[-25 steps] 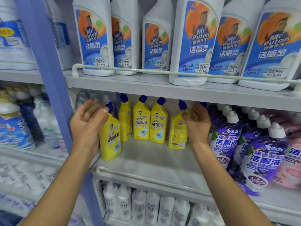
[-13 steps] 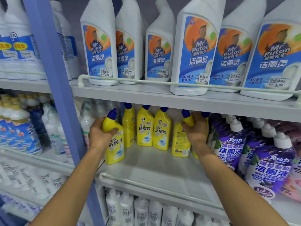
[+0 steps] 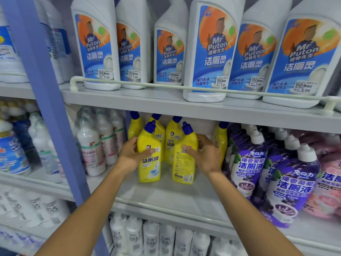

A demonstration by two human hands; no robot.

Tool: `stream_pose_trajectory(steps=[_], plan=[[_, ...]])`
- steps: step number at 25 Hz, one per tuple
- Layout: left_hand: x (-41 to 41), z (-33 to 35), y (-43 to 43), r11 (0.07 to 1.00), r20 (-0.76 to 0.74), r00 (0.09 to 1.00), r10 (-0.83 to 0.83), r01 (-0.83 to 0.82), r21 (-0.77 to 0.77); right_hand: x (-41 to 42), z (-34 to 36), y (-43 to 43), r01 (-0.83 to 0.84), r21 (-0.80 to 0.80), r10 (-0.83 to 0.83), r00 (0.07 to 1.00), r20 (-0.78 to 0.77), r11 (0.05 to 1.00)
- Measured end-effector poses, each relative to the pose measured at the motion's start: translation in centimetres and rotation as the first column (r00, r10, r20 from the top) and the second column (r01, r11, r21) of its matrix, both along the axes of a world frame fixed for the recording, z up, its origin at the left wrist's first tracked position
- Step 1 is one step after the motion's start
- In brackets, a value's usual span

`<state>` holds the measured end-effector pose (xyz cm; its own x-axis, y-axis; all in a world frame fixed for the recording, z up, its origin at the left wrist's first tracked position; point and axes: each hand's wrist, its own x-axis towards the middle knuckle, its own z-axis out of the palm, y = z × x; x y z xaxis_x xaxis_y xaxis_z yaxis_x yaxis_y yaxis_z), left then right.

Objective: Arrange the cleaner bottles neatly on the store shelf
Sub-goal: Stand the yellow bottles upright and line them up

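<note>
Head view: two yellow cleaner bottles are held side by side, low over the shelf [image 3: 166, 198]. The left bottle [image 3: 150, 163] is gripped by the left hand [image 3: 130, 157], with fingers curled round it. The right bottle [image 3: 183, 169] is gripped the same way by the right hand [image 3: 205, 157]. More yellow bottles [image 3: 172, 137] are seen just behind the hands. If the two are pushed back too fast, those could be bumped and tipped over. The purple bottles [image 3: 247, 169], just right of the right hand, could be knocked too.
</note>
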<state>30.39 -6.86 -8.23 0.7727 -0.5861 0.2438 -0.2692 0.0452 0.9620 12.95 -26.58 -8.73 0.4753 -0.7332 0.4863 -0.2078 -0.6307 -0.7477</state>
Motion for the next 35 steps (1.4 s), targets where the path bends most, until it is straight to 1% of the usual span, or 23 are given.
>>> stream_pose_trajectory(steps=[3, 5, 7, 11, 15, 17, 20, 21, 23, 25, 26, 27, 28, 30, 31, 32, 33, 35], plan=[[-0.8, -0.1, -1.7, 0.999, 0.018, 0.999, -0.036, 0.035, 0.023, 0.3, -1.4, 0.8, -0.124, 0.128, 0.117, 0.991, 0.066, 0.984], [-0.8, -0.2, -2.0, 0.998, 0.005, 0.998, -0.055, 0.055, 0.013, 0.3, -2.6, 1.1, -0.179, 0.221, 0.151, 0.979, 0.136, 0.959], [-0.6, -0.2, -2.1, 0.997, -0.006, 0.997, -0.072, 0.073, 0.009, 0.4, -3.3, 1.4, -0.203, 0.26, 0.157, 0.97, 0.187, 0.944], [0.0, -0.4, -2.2, 0.994, -0.007, 0.994, -0.107, 0.107, -0.018, 1.3, -2.8, 3.0, -0.189, 0.234, 0.148, 0.972, 0.184, 0.954], [1.3, -0.6, -1.7, 0.978, -0.03, 0.978, -0.206, 0.205, -0.021, 2.5, -2.3, 5.0, -0.089, 0.247, 0.047, 0.984, 0.17, 0.965], [1.9, -0.5, -1.4, 0.965, -0.018, 0.964, -0.263, 0.263, -0.011, 2.3, -1.8, 4.9, -0.06, 0.238, 0.03, 0.992, 0.126, 0.969], [2.6, -0.5, -1.0, 0.951, -0.008, 0.951, -0.31, 0.31, -0.016, 1.7, -1.3, 4.8, -0.076, 0.2, 0.067, 0.996, 0.05, 0.977], [2.6, -0.5, -1.1, 0.948, 0.011, 0.949, -0.316, 0.316, -0.024, 1.6, -1.2, 5.3, -0.056, 0.171, 0.051, 0.998, 0.032, 0.984], [2.7, -0.9, -1.3, 0.945, 0.026, 0.946, -0.322, 0.323, -0.046, 2.2, -1.1, 6.5, 0.037, 0.146, -0.039, 0.999, 0.012, 0.989], [2.8, -1.3, -1.4, 0.942, 0.01, 0.944, -0.329, 0.328, -0.062, 3.4, -1.2, 7.5, 0.114, 0.167, -0.12, 0.992, 0.026, 0.979], [2.9, -1.3, -1.3, 0.939, 0.016, 0.94, -0.34, 0.34, -0.058, 3.8, -1.4, 7.5, 0.127, 0.172, -0.136, 0.99, 0.042, 0.977], [3.2, -1.3, -1.1, 0.933, 0.023, 0.934, -0.355, 0.356, -0.052, 3.9, -1.4, 7.4, 0.107, 0.179, -0.117, 0.992, 0.048, 0.978], [3.5, -1.2, -1.0, 0.925, 0.028, 0.926, -0.376, 0.377, -0.048, 3.6, -1.5, 7.0, 0.05, 0.205, -0.064, 0.996, 0.062, 0.978], [4.3, -1.2, -0.6, 0.911, 0.035, 0.912, -0.408, 0.41, -0.044, 2.3, -1.8, 6.1, -0.133, 0.277, 0.115, 0.99, 0.079, 0.952], [4.7, -1.1, -0.5, 0.906, 0.034, 0.907, -0.42, 0.421, -0.044, 1.5, -1.8, 6.0, -0.213, 0.287, 0.202, 0.977, 0.068, 0.934], [4.9, -1.2, -0.6, 0.905, 0.032, 0.907, -0.421, 0.422, -0.047, 1.1, -2.0, 6.1, -0.25, 0.282, 0.246, 0.968, 0.048, 0.926], [4.9, -1.4, -0.6, 0.912, 0.032, 0.913, -0.406, 0.407, -0.05, 1.1, -2.1, 6.4, -0.236, 0.265, 0.237, 0.971, 0.028, 0.935], [4.6, -2.3, -0.8, 0.938, 0.033, 0.939, -0.343, 0.344, -0.041, 1.7, -2.5, 7.5, -0.077, 0.199, 0.075, 0.997, 0.018, 0.977]])
